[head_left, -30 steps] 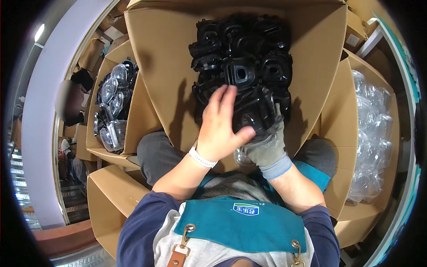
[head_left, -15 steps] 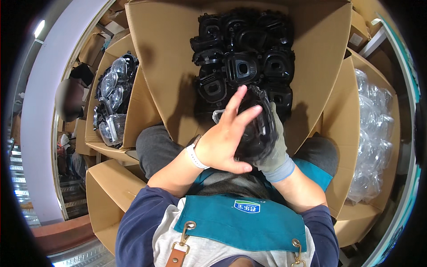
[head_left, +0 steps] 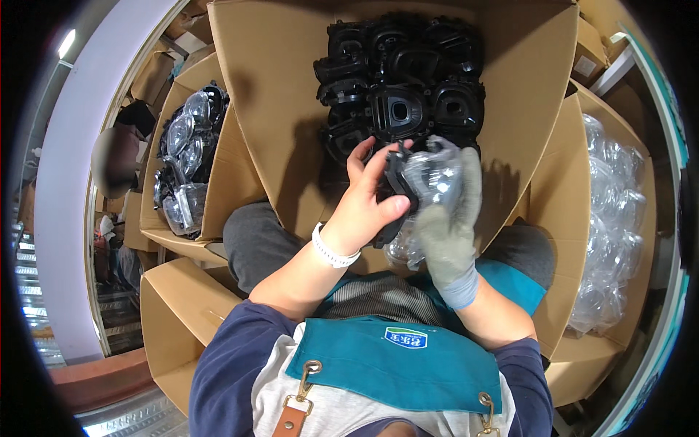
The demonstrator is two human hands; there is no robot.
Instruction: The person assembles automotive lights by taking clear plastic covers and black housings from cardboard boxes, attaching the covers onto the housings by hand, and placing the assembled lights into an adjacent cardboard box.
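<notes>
In front of my lap I hold a black plastic housing and a clear domed cover, which look like parts of a lamp. My bare left hand point(head_left: 362, 206), with a white band at its wrist, is closed on the black housing point(head_left: 395, 178), thumb on the near side. My right hand point(head_left: 445, 244), in a pale grey glove, grips the clear plastic cover point(head_left: 435, 175) from the right. The two parts sit against each other; whether they are joined I cannot tell. Part of the clear plastic shows below, between my hands.
A large cardboard box point(head_left: 269, 109) stands ahead with stacked black housings point(head_left: 397, 111). At left, another box holds clear-fronted lamp units point(head_left: 191, 156). At right, a box holds clear covers point(head_left: 611, 218). A lower open carton point(head_left: 175, 306) is beside my left leg.
The piece has been turned, so its clear cover now faces up and right. My left hand's spread fingers have closed on the black housing. My right glove has shifted round the cover.
</notes>
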